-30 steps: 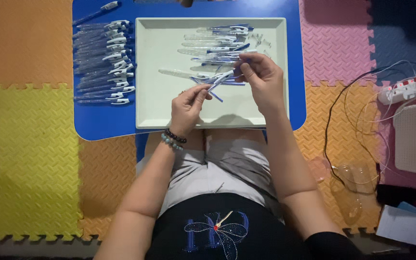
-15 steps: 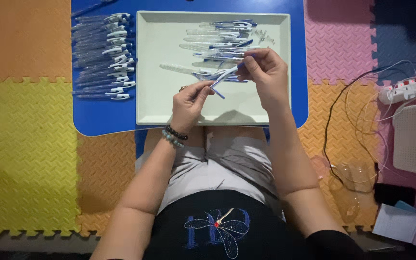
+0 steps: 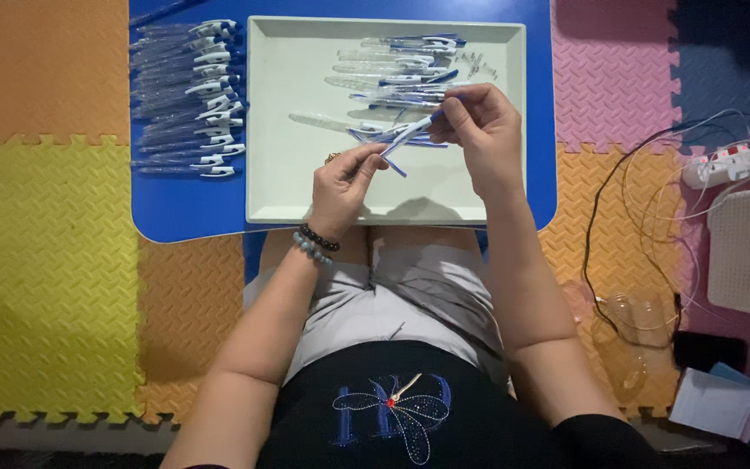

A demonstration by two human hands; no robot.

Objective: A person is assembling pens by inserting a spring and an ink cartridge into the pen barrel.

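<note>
Coloured foam floor mats (image 3: 45, 252) surround a blue table (image 3: 186, 201) carrying a pale tray (image 3: 288, 187) of loose pen parts (image 3: 401, 65), finished pens (image 3: 188, 100) beside it. Above the tray, left hand (image 3: 346, 178) and right hand (image 3: 479, 130) each grip closed on one pen (image 3: 405, 135).

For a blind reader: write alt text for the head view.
Two hands, the left hand and right hand, hold one blue-and-white pen between their fingers above a pale tray of pen parts. The tray sits on a blue table, beside a row of assembled pens.
</note>
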